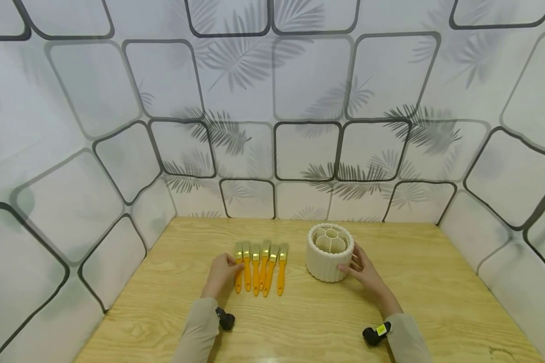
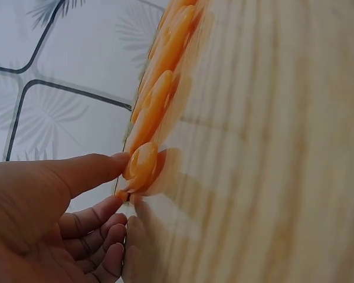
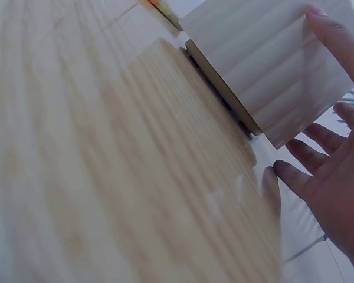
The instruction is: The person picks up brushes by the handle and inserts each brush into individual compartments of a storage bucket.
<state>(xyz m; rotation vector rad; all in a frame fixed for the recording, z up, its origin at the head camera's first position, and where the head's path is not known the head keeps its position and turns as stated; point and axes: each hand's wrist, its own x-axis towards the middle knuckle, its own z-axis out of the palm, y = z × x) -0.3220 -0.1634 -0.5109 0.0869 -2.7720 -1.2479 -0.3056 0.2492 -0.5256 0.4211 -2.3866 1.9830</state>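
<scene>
I am working with both hands over the table (image 1: 300,322). The left hand (image 1: 220,273) is pinching the leftmost brush (image 1: 238,285) by its orange handle, thumb and index finger narrow on it; I am not able to tell whether the handle is off the wood. The five other brushes (image 1: 256,277) are lying just beside it in a loose row, bristles pointing away. The right hand (image 1: 366,274) is holding the cup (image 1: 321,266) from its right side, fingers spread wide round the ribbed wall, thumb on the near face. The cup is standing upright, right of the brushes, and no brush is showing in its compartments. I am judging this step to be picking up a first brush while steadying the cup. The next move is probably calling for a lift clear of the neighbouring handle and a turn to upright.
</scene>
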